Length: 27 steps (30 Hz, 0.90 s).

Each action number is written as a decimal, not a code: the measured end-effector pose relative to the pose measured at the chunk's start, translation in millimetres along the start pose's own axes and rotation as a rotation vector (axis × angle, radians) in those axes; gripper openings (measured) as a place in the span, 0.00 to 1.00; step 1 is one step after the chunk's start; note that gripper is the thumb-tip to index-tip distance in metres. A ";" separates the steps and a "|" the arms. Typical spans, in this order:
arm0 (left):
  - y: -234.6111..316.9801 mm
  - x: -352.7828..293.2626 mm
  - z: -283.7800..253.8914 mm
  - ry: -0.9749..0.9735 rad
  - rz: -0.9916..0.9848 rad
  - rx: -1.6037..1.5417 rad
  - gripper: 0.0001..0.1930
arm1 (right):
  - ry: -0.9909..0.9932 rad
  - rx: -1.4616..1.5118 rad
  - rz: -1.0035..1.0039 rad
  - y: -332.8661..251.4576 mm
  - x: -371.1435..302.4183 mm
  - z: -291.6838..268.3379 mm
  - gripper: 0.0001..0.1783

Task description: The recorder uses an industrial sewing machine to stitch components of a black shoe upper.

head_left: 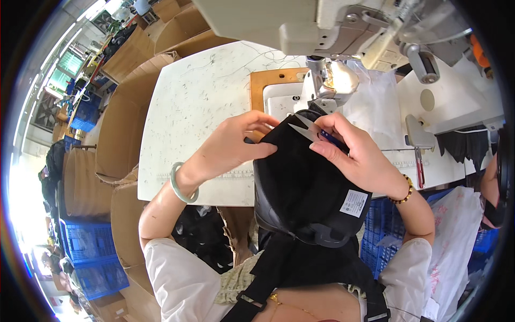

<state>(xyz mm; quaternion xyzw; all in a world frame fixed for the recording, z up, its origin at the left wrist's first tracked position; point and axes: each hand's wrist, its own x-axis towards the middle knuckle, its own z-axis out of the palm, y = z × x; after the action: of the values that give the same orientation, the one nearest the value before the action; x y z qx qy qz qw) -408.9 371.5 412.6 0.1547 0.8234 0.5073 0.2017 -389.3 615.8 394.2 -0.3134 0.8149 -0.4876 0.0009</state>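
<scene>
Black bag (pixel 292 174) — left grip (pixel 228 142) spread at its edge, right grip (pixel 359 155) pinching snips (pixel 307 133) — crowds the sewing machine (pixel 257 24) (cardboard boxes (pixel 126 115) leftward).

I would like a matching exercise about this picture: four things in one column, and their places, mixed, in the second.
Things:
1. Thread snips
2. Pale bangle
3. White label
4. Beaded bracelet

Places:
A. On the black fabric piece
B. Around the wrist of the right hand
C. Around the wrist of the left hand
D. Held in the right hand, blades apart

Right pairs: 1-D, 2-C, 3-A, 4-B.
</scene>
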 end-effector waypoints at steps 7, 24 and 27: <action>-2.6 9.9 5.9 0.030 -0.039 -0.073 0.14 | 0.179 -0.467 -0.133 12.6 -0.4 12.8 0.19; -33.5 31.1 -10.3 -0.156 0.087 -0.319 0.14 | 0.166 -0.517 -0.284 28.4 12.7 22.6 0.17; -33.4 35.2 -12.3 -0.182 0.108 -0.289 0.14 | 0.175 -0.514 -0.279 30.4 12.6 22.5 0.16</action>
<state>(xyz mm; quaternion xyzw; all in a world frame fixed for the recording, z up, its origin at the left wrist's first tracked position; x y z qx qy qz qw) -447.3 363.6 381.5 0.2134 0.7107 0.6144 0.2679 -408.0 601.5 362.1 -0.3692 0.8575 -0.2860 -0.2157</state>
